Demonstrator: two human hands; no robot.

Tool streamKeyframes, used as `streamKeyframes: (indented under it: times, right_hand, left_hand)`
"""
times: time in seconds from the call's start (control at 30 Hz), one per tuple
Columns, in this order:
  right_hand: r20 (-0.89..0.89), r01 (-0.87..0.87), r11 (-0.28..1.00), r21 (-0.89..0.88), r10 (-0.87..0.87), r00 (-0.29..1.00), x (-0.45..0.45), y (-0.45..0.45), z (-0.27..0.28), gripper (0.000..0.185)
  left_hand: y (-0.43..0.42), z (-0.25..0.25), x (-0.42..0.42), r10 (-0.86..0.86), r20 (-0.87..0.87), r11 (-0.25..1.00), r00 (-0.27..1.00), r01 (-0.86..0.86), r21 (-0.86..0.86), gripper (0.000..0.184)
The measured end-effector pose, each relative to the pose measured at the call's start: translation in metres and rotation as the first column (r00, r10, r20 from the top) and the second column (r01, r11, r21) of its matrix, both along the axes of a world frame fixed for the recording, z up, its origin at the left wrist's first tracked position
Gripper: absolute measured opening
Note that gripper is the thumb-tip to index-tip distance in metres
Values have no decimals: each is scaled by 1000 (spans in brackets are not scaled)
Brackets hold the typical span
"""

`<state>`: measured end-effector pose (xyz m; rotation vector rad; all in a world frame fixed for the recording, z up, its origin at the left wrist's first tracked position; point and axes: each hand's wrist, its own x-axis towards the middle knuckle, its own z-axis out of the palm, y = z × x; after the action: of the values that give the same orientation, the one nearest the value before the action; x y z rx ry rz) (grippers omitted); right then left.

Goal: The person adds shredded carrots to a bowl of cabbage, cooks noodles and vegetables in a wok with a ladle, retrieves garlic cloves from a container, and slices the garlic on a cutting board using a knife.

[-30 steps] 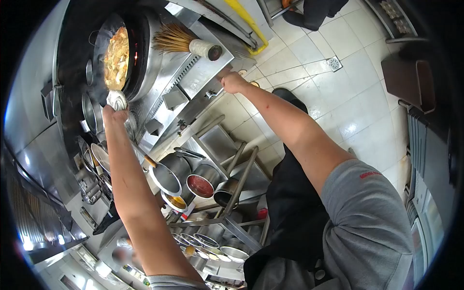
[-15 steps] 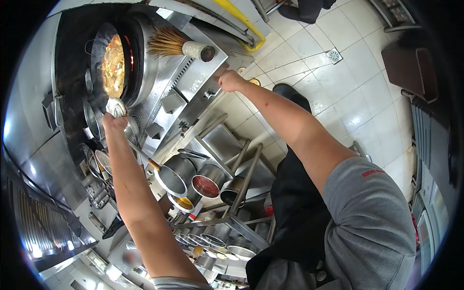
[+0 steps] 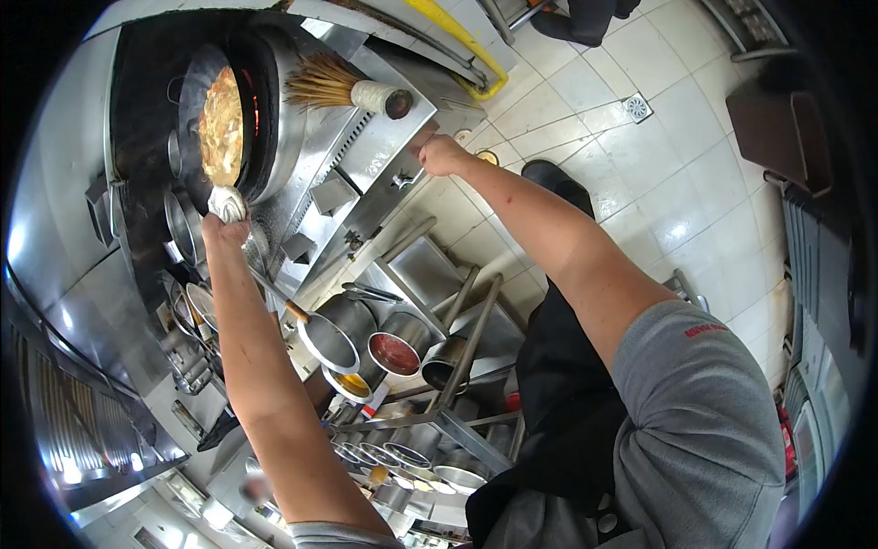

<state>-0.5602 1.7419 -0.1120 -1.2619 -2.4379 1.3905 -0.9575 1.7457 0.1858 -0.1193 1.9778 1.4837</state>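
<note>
The left hand [image 3: 226, 231] still grasps a cloth [image 3: 227, 203] at the wok [image 3: 190, 112]; the right hand [image 3: 443, 156] stays curled beside the worktop [image 3: 373, 157], its hold unclear.

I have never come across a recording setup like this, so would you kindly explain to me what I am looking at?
There is no machine here: these are a person's two bare arms at work in a kitchen. Every picture comes from one camera worn on the head, looking forward and down, which is why the arms reach in from below.

The left hand holds a bunched white cloth at the near edge of a wok with food in it. The right hand is at the front edge of the metal counter; its fingers look curled, but whether it grips anything is unclear. On the counter lies a bristled brush. Nearer the person stands a pot with red contents.
</note>
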Motion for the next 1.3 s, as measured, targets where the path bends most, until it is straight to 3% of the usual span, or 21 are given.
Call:
streamKeyframes:
  times: [0.3, 0.37, 0.43, 0.5, 0.53, 0.57, 0.6, 0.63, 0.67, 0.7, 0.73, 0.77, 0.8, 0.87, 0.9, 0.97, 1.03, 1.1, 1.2, 1.23, 1.3]
  right_hand:
    - [-25, 22, 999, 50, -21, 999, -6, -2, -14, 21]
    - [-179, 50, 973, 226, -9, 984, -1, -5, -17, 23]
    - [-251, 82, 971, 223, -24, 968, 12, -8, -2, 28]
    - [-106, 6, 997, 81, 2, 994, 13, -11, -22, 42]
    - [75, -71, 994, -80, 77, 994, 39, -8, 38, 52]
    - [34, 96, 995, 27, -97, 995, 46, -26, 16, 58]
    - [137, -48, 999, -8, 49, 989, 60, -32, 36, 63]
    - [144, -119, 993, -12, 120, 982, 73, -41, 65, 56]
    - [-41, -156, 987, -28, 155, 987, 85, -52, 77, 46]
    - [-223, -33, 999, -17, 28, 974, 94, -70, 110, 45]
    - [-224, -53, 991, -120, 25, 974, 99, -82, 144, 34]
    - [-425, -120, 936, -329, -34, 904, 102, -100, 156, 26]
    - [-566, -255, 842, -475, -71, 821, 101, -117, 200, 23]
    - [-621, -545, 710, -446, 193, 760, 102, -150, 281, 27]
    - [-619, -656, 624, -423, 330, 713, 100, -163, 317, 27]
    - [-537, -923, 365, -120, 759, 369, 102, -195, 363, 28]
    - [-458, -995, 83, -57, 883, 100, 122, -224, 378, 29]
    - [-383, -992, -127, 9, 916, -120, 145, -253, 377, 31]
    - [-508, -899, -319, -299, 851, -133, 185, -275, 338, 26]
    - [-502, -886, -360, -294, 847, -177, 200, -282, 352, 26]
    - [-464, -763, -420, -492, 868, -179, 230, -317, 383, 28]
  left_hand:
    - [-4, 2, 19, -59, 17, 998, 998, 59, 8, 35]
    - [-7, -11, 14, -34, 62, 997, 997, 30, 68, 33]
    - [-17, -8, 27, -66, 216, 982, 974, 25, 188, 34]
    - [-42, -11, 38, -174, 154, 963, 973, 135, 235, 38]
    - [-54, 0, 78, -39, 137, 957, 990, -3, 291, 41]
    - [-76, 4, 96, -25, 163, 952, 986, -26, 306, 35]
    - [-99, 15, 131, 107, 78, 960, 991, -123, 251, 44]
    - [-140, 28, 167, -509, -342, 855, 790, 418, -306, 59]
    - [-181, 42, 205, -873, -443, 483, 205, 237, -843, 75]
    - [-208, 38, 242, -594, -488, 789, 639, 345, -509, 64]
    - [-235, 33, 280, -136, -371, 991, 919, 125, -54, 55]
    - [-266, 39, 319, -134, -515, 985, 847, 173, 28, 42]
    - [-295, 24, 353, -16, -394, 994, 919, 58, 94, 37]
    - [-346, 7, 428, 147, -330, 989, 933, -143, 39, 48]
    - [-361, 17, 467, 264, -326, 965, 908, -253, 75, 55]
    - [-376, 35, 539, 355, -439, 914, 825, -404, -20, 61]
    - [-374, 67, 596, 526, -363, 822, 770, -569, -15, 75]
    - [-375, 45, 653, 620, -467, 688, 631, -723, -62, 85]
    - [-371, 57, 734, 810, -458, 468, 366, -875, 128, 95]
    - [-372, 51, 760, 829, -455, 425, 324, -895, 138, 95]
    - [-383, 32, 816, 988, 106, 13, 110, -751, 661, 77]
